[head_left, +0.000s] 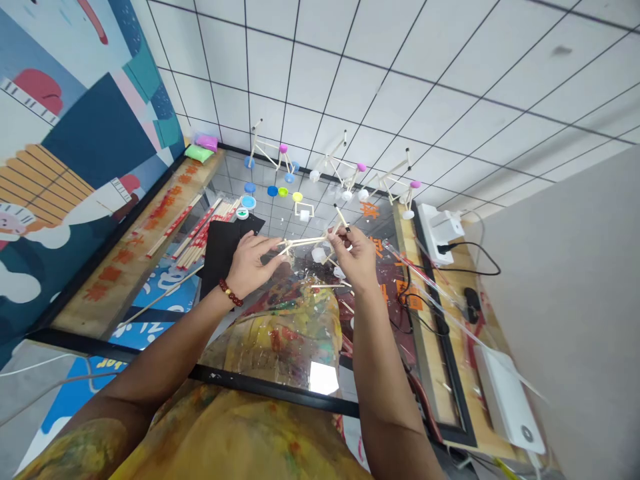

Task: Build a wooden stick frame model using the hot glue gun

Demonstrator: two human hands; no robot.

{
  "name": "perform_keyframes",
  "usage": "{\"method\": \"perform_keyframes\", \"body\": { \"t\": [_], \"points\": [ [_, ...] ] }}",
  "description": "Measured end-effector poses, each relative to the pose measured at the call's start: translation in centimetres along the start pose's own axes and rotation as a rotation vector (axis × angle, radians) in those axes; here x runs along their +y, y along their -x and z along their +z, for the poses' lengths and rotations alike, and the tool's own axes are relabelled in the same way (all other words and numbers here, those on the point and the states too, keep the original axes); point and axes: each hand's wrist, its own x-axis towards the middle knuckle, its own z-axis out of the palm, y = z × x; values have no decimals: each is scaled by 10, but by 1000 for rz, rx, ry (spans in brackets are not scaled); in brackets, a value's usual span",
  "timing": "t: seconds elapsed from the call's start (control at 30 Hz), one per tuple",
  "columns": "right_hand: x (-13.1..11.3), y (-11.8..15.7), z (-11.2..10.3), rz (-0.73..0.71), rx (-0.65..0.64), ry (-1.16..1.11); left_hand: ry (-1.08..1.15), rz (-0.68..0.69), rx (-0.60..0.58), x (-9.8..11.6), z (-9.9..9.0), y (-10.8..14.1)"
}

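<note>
My left hand (251,263) reaches in from the left, its fingertips pinching thin wooden sticks of a small stick frame (300,241). My right hand (354,259) grips the same frame from the other side, with one stick (341,218) rising between its fingers. A white clay ball (319,255) joins sticks beneath the frame, partly hidden by my hands. A black foam sheet (223,252) lies just left of my left hand. A bead bracelet (231,293) circles my left wrist.
Several finished stick models with pink, blue and white clay joints (270,150) stand at the back, near coloured clay discs (273,191). Bundled red-and-white sticks (200,233) lie left. A white power strip (440,223) and black cables (470,267) lie right, against a wooden ledge.
</note>
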Motion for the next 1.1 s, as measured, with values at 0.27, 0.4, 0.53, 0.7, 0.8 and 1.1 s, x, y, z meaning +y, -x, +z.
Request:
{"method": "perform_keyframes", "body": {
  "t": [0.27, 0.4, 0.53, 0.7, 0.8, 1.1],
  "points": [
    [-2, -1, 0, -54, 0, 47, -112, 47, -5, 4, -6, 1],
    [-2, 0, 4, -45, -13, 33, -122, 51, -8, 9, -3, 3],
    [3, 2, 10, 96, -5, -108, -107, 46, -10, 11, 1, 5],
    [10, 2, 16, 150, 12, -261, -55, 2, 5, 5, 4, 5],
    [9, 2, 16, 101, 53, -215, 2, -38, 19, 4, 4, 3],
    [-1, 2, 12, 26, 55, -67, 87, -80, 44, 5, 8, 2]
  ]
}}
